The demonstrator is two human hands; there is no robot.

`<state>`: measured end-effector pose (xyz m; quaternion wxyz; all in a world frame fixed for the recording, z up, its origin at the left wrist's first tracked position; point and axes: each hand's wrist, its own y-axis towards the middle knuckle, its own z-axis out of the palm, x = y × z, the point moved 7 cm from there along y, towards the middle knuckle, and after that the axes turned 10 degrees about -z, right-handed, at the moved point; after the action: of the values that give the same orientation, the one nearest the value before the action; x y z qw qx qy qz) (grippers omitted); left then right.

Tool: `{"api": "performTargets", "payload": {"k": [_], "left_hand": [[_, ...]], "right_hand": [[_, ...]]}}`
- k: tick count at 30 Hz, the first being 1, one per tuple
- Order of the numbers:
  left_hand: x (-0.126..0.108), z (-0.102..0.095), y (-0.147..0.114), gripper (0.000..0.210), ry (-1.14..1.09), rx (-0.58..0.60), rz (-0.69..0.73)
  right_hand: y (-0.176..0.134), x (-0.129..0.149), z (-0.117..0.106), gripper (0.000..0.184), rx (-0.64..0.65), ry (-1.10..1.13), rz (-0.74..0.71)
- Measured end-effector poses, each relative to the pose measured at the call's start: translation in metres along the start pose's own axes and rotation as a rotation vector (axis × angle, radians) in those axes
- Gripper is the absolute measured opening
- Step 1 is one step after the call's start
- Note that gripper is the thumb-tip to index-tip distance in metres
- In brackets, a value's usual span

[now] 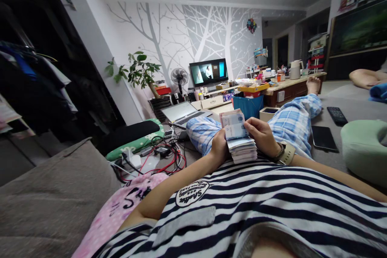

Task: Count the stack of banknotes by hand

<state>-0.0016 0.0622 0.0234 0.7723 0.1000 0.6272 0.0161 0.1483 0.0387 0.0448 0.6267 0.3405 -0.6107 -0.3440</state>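
A thick stack of printed paper slips [242, 152], white with bluish and pinkish tints, rests low against the striped shirt. Above it, several of the slips [234, 125] are raised upright, their pale blue printed face toward me; the print is too small to read. My left hand [219, 145] is closed around the left side of the slips. On the other side, my right hand [260, 134], with a watch [287, 154] at the wrist, pinches the right edge of the raised slips between thumb and fingers. Parts of the left fingers are hidden behind the paper.
Left of my legs lie an open laptop [184, 113] and tangled cables [169, 155]. To the right are a phone [324, 138], a remote [337, 116] and a green neck pillow [365, 149]. A cluttered table [316, 78] and a television [208, 71] stand ahead. Another person's leg [367, 77] shows far right.
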Motion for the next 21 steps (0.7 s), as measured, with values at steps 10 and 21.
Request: {"api": "performTargets", "payload": {"k": [10,21], "left_hand": [[-0.002,0.006,-0.005,0.020,-0.107,0.021,-0.048],[0.011,0.003,0.007,0.030,-0.193,0.029,-0.109]], "right_hand": [[0.000,0.002,0.000,0.046,-0.001,-0.008,0.002],[-0.001,0.007,0.000,0.048,0.013,0.009,-0.033]]}}
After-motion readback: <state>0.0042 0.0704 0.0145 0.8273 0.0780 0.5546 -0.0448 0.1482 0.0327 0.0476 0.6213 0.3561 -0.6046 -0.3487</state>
